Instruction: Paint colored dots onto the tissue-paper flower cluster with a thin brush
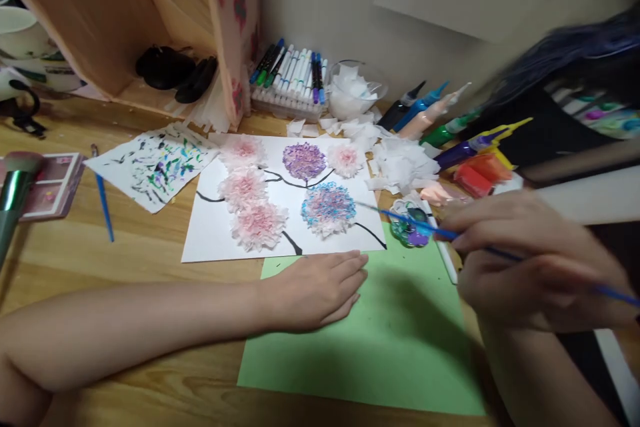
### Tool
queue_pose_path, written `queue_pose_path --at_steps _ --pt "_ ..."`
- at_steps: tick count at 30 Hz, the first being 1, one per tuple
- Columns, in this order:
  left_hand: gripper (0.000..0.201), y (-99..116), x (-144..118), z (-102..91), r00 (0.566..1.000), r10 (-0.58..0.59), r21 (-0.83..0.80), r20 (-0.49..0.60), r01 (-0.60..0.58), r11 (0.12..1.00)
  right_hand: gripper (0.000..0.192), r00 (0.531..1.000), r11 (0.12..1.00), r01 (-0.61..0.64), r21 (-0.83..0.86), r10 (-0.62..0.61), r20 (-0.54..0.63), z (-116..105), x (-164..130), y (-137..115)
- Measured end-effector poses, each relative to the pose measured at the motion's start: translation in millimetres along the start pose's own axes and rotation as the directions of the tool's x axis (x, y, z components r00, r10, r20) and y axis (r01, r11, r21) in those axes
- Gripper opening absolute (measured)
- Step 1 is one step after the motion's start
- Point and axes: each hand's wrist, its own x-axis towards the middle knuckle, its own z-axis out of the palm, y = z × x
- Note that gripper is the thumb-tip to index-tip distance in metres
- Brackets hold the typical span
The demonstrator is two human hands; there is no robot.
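Your right hand (pixel 525 260) is pinching a blue paintbrush (pixel 430 228), fingers closed on its handle, bristle end reaching toward the blue-and-pink tissue flower (pixel 329 208). Your left hand (pixel 315 288) is lying flat, fingers extended, holding nothing, steadying the green paper (pixel 400 347). Six flowers are already sitting on the white sheet (pixel 210 233); colouring appears nearly finished.

Both arms are bare all the way up — no sleeves, no watch or bracelet anywhere. Left hand (pixel 320 287) at about 6 o'clock, right hand (pixel 525 260) around 4 — no rings on either one, nails short and plain, right one's a bit blurry.
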Motion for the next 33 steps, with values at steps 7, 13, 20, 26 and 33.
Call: queue_pose_path --at_steps 7,13,20,26,33 --pt "0.039 -0.1 -0.8 -7.4 1.000 0.005 0.007 0.021 -0.005 1.000 0.041 0.905 0.912 -0.408 -0.040 0.398 -0.150 -53.9 10.4 34.9" --pt "0.039 -0.3 -0.9 -6.8 1.000 -0.003 0.054 0.023 0.001 0.999 0.050 0.893 0.890 -0.384 -0.246 0.426 0.147 -52.6 14.6 53.1" --pt "0.039 -1.9 -1.3 -5.7 1.000 0.001 0.046 0.009 -0.001 0.999 0.051 0.837 0.857 -0.432 -0.280 0.497 0.229 -46.5 14.9 64.4" --pt "0.039 -1.7 -0.8 -6.5 1.000 0.002 0.043 0.013 -0.003 0.999 0.049 0.834 0.849 -0.447 -0.281 0.509 0.214 -51.8 15.6 64.7" --pt "0.038 0.5 2.0 -8.2 0.999 0.009 0.024 0.038 -0.010 1.000 0.039 0.893 0.861 -0.440 0.255 0.448 0.028 -47.2 13.8 35.4"
